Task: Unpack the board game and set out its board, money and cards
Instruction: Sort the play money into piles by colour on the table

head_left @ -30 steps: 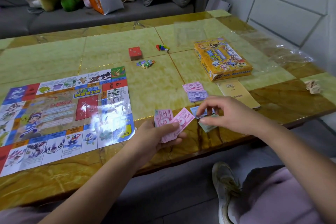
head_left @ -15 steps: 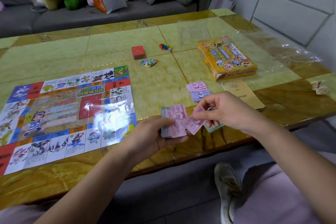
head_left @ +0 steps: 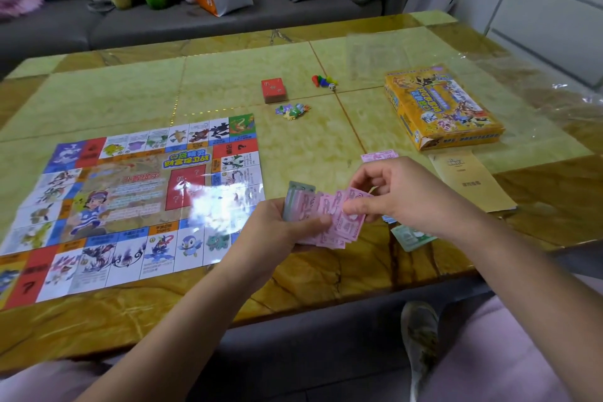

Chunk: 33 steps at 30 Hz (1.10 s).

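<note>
Play money (head_left: 326, 222) is fanned over the near edge of the table (head_left: 326, 274), right of the unfolded board (head_left: 137, 199): the left hand (head_left: 280, 233) grips the stack, and the right hand (head_left: 404, 197) pinches one pink note at its right end. Thin notes may cling together or slide from the loose fan off the edge, I judge. Glossy yellow-green tiles top the table; a grey sofa (head_left: 195, 23) runs along its far side.
</note>
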Each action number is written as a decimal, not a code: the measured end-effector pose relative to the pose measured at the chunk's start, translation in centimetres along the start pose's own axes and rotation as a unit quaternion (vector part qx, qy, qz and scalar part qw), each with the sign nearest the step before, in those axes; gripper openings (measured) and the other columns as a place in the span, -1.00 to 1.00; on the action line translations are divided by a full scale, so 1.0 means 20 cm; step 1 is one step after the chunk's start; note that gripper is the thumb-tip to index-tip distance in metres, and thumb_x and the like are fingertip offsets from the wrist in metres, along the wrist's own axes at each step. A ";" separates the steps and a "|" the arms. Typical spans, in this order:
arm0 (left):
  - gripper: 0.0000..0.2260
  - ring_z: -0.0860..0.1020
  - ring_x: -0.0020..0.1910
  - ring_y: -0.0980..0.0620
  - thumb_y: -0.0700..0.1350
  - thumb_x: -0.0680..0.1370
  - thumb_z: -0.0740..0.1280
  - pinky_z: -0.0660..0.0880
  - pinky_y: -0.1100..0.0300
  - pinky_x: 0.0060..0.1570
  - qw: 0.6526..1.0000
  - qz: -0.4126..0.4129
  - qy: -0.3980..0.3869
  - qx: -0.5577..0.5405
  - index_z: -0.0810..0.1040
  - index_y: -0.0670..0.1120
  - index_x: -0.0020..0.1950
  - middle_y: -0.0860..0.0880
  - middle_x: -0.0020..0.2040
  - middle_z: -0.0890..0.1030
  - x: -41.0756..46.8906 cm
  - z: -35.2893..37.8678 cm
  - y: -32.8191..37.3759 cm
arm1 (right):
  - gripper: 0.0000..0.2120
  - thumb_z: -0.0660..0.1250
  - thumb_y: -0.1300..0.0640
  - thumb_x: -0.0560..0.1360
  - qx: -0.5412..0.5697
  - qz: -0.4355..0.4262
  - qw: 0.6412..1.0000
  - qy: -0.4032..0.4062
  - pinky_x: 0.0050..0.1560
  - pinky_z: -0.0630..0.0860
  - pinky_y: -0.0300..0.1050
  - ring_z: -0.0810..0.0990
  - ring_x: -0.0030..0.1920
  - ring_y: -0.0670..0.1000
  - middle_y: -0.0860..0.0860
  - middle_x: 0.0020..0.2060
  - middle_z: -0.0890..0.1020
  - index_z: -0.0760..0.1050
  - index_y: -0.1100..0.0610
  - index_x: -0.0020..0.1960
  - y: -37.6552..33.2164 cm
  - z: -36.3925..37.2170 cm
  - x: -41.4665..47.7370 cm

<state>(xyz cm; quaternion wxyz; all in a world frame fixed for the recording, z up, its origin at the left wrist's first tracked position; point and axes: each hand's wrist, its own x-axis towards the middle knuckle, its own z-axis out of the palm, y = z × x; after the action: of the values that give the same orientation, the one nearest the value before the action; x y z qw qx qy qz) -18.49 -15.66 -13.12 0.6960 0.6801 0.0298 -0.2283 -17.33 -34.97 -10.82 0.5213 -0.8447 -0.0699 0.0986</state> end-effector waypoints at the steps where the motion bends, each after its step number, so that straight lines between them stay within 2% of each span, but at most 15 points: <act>1: -0.83 0.69 -0.14 -0.04 -0.22 0.42 0.43 0.63 0.17 -0.16 1.000 0.001 0.001 -0.006 0.61 -0.20 -0.02 -0.13 -0.14 0.71 0.00 -0.01 0.00 | -0.85 0.54 0.20 0.33 0.004 0.005 1.000 0.007 -0.30 0.58 -0.21 0.64 -0.34 0.01 0.01 -0.30 0.66 0.58 0.11 -0.20 0.00 0.01 0.02; 3: -0.80 0.68 -0.08 -0.09 -0.22 0.43 0.41 0.63 0.12 -0.08 0.999 -0.001 0.005 -0.039 0.59 -0.23 0.04 -0.17 -0.10 0.70 0.02 -0.03 0.01 | -0.83 0.55 0.24 0.32 0.002 0.016 1.000 0.018 -0.31 0.60 -0.16 0.64 -0.35 0.01 -0.01 -0.37 0.64 0.58 0.13 -0.17 0.01 0.02 0.05; 5: -0.85 0.68 -0.06 -0.12 -0.29 0.48 0.37 0.63 0.12 -0.07 0.997 -0.004 0.012 -0.079 0.58 -0.24 0.04 -0.21 -0.07 0.69 0.03 -0.04 0.03 | -0.81 0.54 0.25 0.32 0.009 0.030 0.999 0.017 -0.32 0.59 -0.16 0.63 -0.37 -0.03 -0.05 -0.43 0.63 0.58 0.13 -0.13 0.01 0.02 0.08; 9: -0.84 0.68 -0.09 -0.12 -0.36 0.44 0.39 0.63 0.16 -0.11 0.994 0.009 0.036 -0.099 0.58 -0.24 0.00 -0.21 -0.09 0.69 0.05 -0.07 0.03 | -0.77 0.51 0.26 0.35 0.068 0.057 0.996 -0.029 -0.29 0.60 -0.18 0.66 -0.30 -0.02 -0.02 -0.36 0.67 0.59 0.07 -0.05 -0.01 0.04 0.12; 13: -0.75 0.69 -0.10 -0.11 -0.32 0.40 0.44 0.63 0.15 -0.10 0.996 0.023 0.053 -0.069 0.59 -0.24 0.06 -0.18 -0.09 0.70 0.06 -0.09 0.02 | -0.77 0.53 0.24 0.34 0.050 0.055 0.997 -0.037 -0.20 0.62 -0.20 0.66 -0.22 -0.07 0.06 -0.15 0.69 0.60 0.01 -0.08 -0.01 0.10 0.14; 17: -0.71 0.68 -0.07 -0.11 -0.23 0.33 0.47 0.63 0.12 -0.07 0.994 0.015 0.051 -0.101 0.60 -0.21 0.04 -0.17 -0.08 0.70 0.07 -0.10 0.01 | -0.80 0.53 0.23 0.35 0.009 0.042 0.999 -0.030 -0.12 0.64 -0.13 0.67 -0.18 -0.01 0.06 -0.17 0.69 0.61 0.00 -0.11 -0.01 0.11 0.16; 20: -0.70 0.68 -0.06 -0.10 -0.20 0.31 0.46 0.63 0.13 -0.07 0.993 0.011 0.051 -0.106 0.61 -0.19 0.02 -0.17 -0.08 0.70 0.08 -0.10 0.00 | -0.78 0.50 0.29 0.35 0.043 0.051 0.997 -0.029 -0.23 0.60 -0.26 0.68 -0.27 -0.04 0.07 -0.19 0.69 0.61 0.06 -0.06 0.00 0.09 0.16; 22: -0.70 0.68 -0.07 -0.09 -0.20 0.31 0.46 0.63 0.16 -0.11 0.993 0.012 0.050 -0.108 0.61 -0.20 0.02 -0.17 -0.08 0.70 0.09 -0.10 0.01 | -0.77 0.50 0.30 0.35 0.058 0.050 0.997 -0.032 -0.24 0.58 -0.29 0.67 -0.29 -0.06 0.02 -0.24 0.70 0.62 0.07 -0.05 0.00 0.09 0.16; 28: -0.65 0.68 -0.09 -0.10 -0.22 0.26 0.48 0.63 0.15 -0.12 0.992 0.019 0.065 -0.108 0.60 -0.26 0.02 -0.18 -0.10 0.70 0.08 -0.11 0.01 | -0.72 0.51 0.30 0.35 0.063 0.051 0.996 -0.030 -0.15 0.61 -0.26 0.67 -0.23 -0.10 0.03 -0.17 0.70 0.61 0.05 0.00 -0.01 0.09 0.16; 33: -0.63 0.68 -0.08 -0.13 -0.21 0.24 0.50 0.63 0.06 -0.05 0.991 0.022 0.076 -0.103 0.62 -0.25 0.02 -0.19 -0.09 0.70 0.08 -0.10 0.00 | -0.79 0.49 0.28 0.38 0.077 0.046 0.995 -0.031 -0.14 0.62 -0.21 0.70 -0.21 -0.03 0.03 -0.19 0.71 0.62 0.04 -0.06 0.00 0.09 0.15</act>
<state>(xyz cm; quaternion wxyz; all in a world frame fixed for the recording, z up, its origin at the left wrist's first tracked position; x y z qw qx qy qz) -16.54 -14.15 -13.80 0.7631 0.6206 0.0909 -0.1560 -14.79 -32.74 -11.94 0.5776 -0.8008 -0.0393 0.1538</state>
